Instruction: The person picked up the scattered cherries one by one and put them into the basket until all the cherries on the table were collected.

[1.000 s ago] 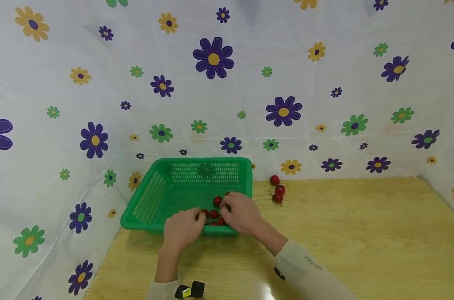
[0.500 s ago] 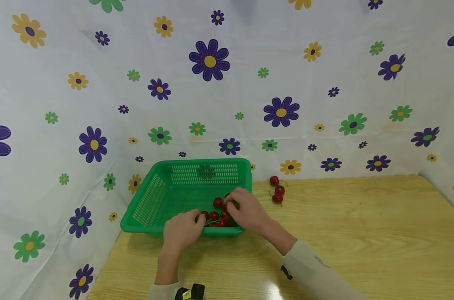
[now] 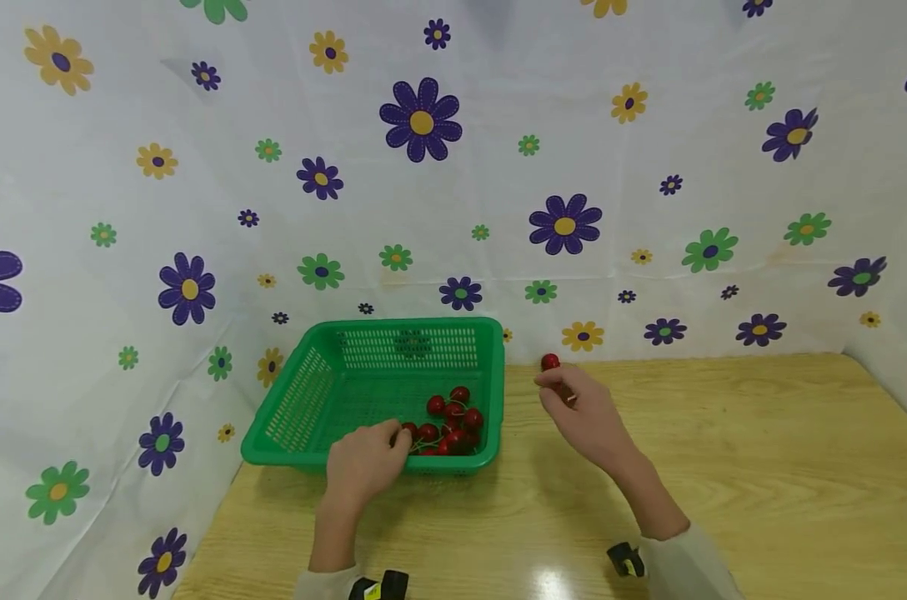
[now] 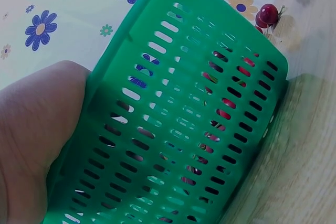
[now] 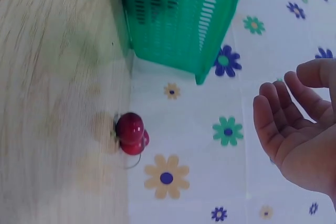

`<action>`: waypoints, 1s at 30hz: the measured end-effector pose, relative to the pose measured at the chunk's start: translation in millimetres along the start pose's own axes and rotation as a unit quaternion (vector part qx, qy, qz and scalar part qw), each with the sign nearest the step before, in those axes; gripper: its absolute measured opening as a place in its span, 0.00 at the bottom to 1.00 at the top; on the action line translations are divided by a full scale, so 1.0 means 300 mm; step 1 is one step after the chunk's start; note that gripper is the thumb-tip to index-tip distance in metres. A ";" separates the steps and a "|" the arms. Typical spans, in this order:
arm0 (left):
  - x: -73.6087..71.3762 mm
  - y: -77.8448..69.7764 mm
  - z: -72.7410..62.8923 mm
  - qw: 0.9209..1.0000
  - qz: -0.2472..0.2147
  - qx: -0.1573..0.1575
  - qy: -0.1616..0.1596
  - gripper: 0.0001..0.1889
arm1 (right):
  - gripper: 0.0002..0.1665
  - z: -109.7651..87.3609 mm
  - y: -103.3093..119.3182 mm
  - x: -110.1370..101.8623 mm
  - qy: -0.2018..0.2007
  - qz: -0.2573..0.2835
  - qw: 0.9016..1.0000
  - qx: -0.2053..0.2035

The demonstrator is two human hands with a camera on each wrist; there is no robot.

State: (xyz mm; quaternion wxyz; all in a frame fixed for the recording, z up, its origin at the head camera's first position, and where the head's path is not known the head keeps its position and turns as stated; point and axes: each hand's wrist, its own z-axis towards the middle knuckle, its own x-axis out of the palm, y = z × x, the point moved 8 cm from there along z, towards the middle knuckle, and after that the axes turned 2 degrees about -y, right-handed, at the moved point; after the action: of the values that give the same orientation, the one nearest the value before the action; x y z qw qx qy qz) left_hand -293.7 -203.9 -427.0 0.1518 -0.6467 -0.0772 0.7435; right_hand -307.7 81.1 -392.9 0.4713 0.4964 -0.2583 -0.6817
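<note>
A green plastic basket [image 3: 288, 457] with slotted walls stands at the left in the head view. My left hand [image 3: 365, 460] grips its front rim, fingers over the edge. Several red cherries [image 3: 453, 442] with green stems lie heaped in the basket's front right corner. To the right of the basket, my right hand [image 3: 584, 417] hovers over the table with loosely bent fingers and nothing in them. Just beyond its fingertips a loose cherry [image 3: 549, 362] shows; the hand partly covers others. The right wrist view shows cherries [image 5: 129, 128] on the wood, apart from the hand.
The pale wooden table [image 3: 724, 467] extends to the right and toward the front. A white cloth [image 3: 483, 183] printed with flowers hangs behind the table and at its sides. The basket's right wall [image 3: 498, 375] stands between the two cherry groups.
My right hand has left the cherries in the basket and moved right, over the loose cherries on the table. My left hand has stayed on the rim.
</note>
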 end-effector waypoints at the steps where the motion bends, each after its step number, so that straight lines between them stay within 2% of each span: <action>1: 0.002 -0.001 0.002 1.000 0.000 0.001 0.001 0.19 | 0.11 -0.007 -0.015 -0.018 -0.005 0.001 1.000 0.015; 5: 0.009 -0.003 0.010 1.000 0.002 -0.001 0.007 0.19 | 0.12 -0.035 -0.069 -0.070 -0.016 -0.003 0.998 0.064; 11: 0.006 -0.005 0.009 1.000 0.001 -0.014 0.023 0.19 | 0.14 -0.045 -0.124 -0.122 -0.027 -0.021 0.996 0.083; 16: 0.009 -0.004 0.004 0.999 -0.002 -0.019 0.026 0.19 | 0.17 -0.047 -0.176 -0.158 -0.022 -0.093 0.991 0.095; 19: 0.007 -0.002 0.002 1.000 -0.002 -0.018 0.020 0.18 | 0.20 -0.058 -0.213 -0.168 0.011 -0.163 0.980 0.113; 23: 0.003 -0.006 0.004 1.000 0.003 -0.014 0.013 0.18 | 0.26 -0.092 -0.277 -0.163 0.094 -0.218 0.957 0.167; 26: 0.002 -0.008 0.006 1.000 0.006 -0.012 0.010 0.18 | 0.28 -0.116 -0.313 -0.152 0.146 -0.228 0.942 0.199; 30: 0.006 -0.007 0.004 1.000 0.007 -0.014 0.012 0.18 | 0.28 -0.130 -0.332 -0.135 0.175 -0.229 0.934 0.213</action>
State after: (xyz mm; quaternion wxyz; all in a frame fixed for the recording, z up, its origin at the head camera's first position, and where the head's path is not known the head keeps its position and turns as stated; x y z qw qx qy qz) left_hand -294.9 -201.4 -427.8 0.1384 -0.6584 -0.0810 0.7354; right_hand -307.8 164.1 -471.5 0.2233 0.7423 -0.1897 -0.6026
